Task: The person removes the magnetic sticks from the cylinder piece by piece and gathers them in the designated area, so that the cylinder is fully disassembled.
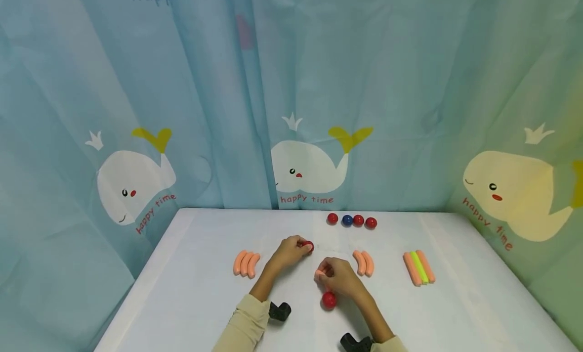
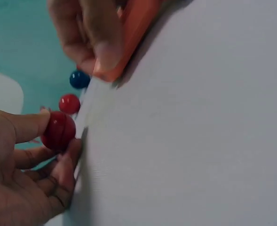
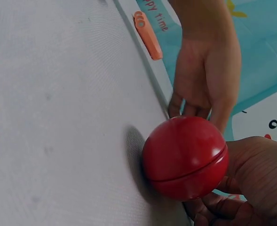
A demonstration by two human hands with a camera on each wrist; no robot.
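My left hand (image 1: 290,252) pinches a red ball (image 2: 58,131) between thumb and fingers, close over the white table. To its right and nearer the body, my right hand (image 1: 339,276) pinches an orange bar (image 2: 137,33), mostly covered by the fingers in the head view. Just below that hand is a second red ball (image 1: 329,300), which has a seam around it and looms large in the right wrist view. The bar runs from the fingers toward this ball; whether the two are joined I cannot tell.
Three curved orange bars (image 1: 246,264) lie at the left. Two more curved bars (image 1: 363,263) lie right of the right hand. Farther right are straight orange and green bars (image 1: 419,267). Red balls (image 1: 358,220) and a blue ball (image 1: 347,220) line the back edge, before a whale-print curtain (image 1: 309,167).
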